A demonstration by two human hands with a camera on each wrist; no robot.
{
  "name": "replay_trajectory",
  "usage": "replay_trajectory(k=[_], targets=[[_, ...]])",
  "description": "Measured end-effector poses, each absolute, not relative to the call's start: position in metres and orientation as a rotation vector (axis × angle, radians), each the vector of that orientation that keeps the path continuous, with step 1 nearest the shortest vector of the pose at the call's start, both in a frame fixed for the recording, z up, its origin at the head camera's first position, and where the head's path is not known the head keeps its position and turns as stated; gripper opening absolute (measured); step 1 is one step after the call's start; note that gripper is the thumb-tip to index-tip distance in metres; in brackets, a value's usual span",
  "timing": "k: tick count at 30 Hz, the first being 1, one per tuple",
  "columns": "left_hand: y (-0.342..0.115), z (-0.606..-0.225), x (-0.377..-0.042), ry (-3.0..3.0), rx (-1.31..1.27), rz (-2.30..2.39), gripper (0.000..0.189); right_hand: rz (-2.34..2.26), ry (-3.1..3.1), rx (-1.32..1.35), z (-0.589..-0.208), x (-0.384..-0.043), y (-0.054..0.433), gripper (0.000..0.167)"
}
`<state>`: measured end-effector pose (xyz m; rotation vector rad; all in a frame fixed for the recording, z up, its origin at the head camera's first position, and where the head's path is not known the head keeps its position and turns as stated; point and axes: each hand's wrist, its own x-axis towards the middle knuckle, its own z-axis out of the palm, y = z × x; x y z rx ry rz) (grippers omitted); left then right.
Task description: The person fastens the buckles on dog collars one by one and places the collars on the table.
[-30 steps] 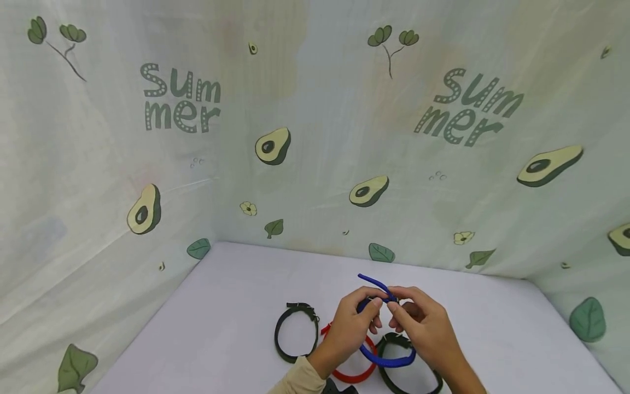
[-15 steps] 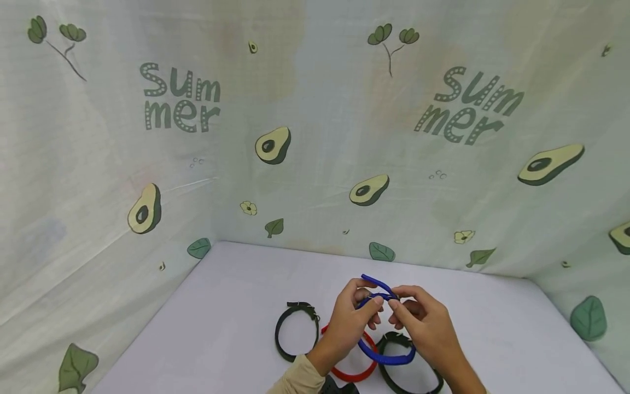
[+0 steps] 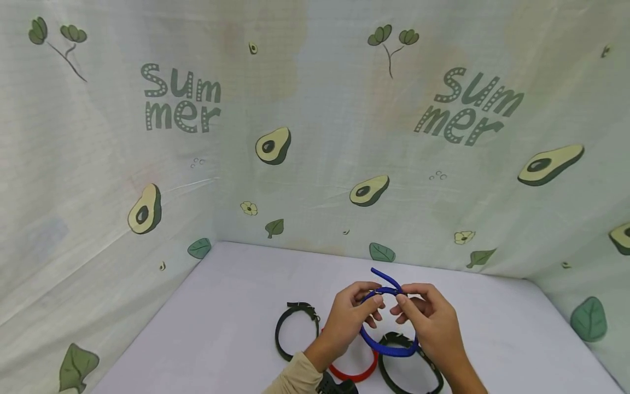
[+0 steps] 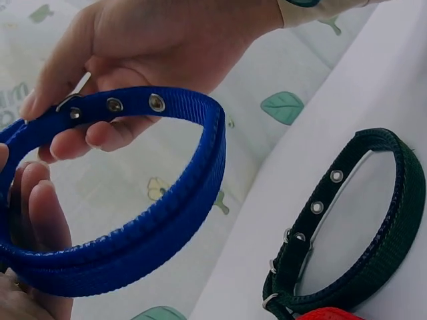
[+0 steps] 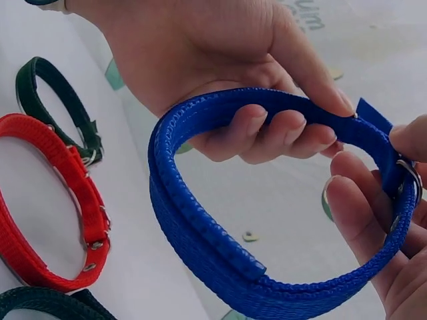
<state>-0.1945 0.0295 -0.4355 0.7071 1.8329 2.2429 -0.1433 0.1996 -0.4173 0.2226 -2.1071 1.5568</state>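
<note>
A blue dog collar (image 3: 394,351), buckled into a loop, is held up above the table between both hands. My left hand (image 3: 348,314) pinches the band on the left side; in the right wrist view its thumb lies on top and its other fingers curl inside the loop. Near the metal buckle (image 5: 410,179), my right hand (image 3: 435,323) grips the band between thumb and fingers. The collar's loose end (image 3: 386,278) sticks up to the left. Metal eyelets (image 4: 115,105) line the strap in the left wrist view.
Below the hands a red collar (image 3: 355,377) lies on the white table (image 3: 236,306). A dark green collar (image 3: 278,334) is to its left, and another dark collar (image 3: 389,377) to its right. A printed cloth (image 3: 315,109) hangs behind. Black gear (image 3: 337,384) shows beside the left sleeve.
Both hands have shifted slightly up and to the right with the blue collar. Its loop shows rounder and wider, and the loose end has moved right.
</note>
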Motion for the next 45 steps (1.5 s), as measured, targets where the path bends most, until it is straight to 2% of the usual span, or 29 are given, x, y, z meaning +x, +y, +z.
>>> replay_trajectory(k=[15,27,35,41,45], targets=[[0.028,-0.433,-0.193,1.781,0.608,2.317,0.031,1.589,-2.108,0.177,-0.419,-0.145,0.195,0.017],[0.027,-0.432,-0.192,1.795,0.678,2.315,0.030,1.578,-2.044,0.226,-0.419,-0.146,0.194,0.015],[0.027,-0.432,-0.188,1.906,0.718,2.195,0.029,1.279,-2.122,0.232,-0.421,-0.144,0.198,0.029],[0.027,-0.431,-0.190,1.957,0.746,2.184,0.025,1.112,-2.108,0.395,-0.417,-0.146,0.208,0.046],[0.026,-0.432,-0.190,1.980,0.772,2.176,0.025,1.116,-2.088,0.471,-0.418,-0.148,0.210,0.046]])
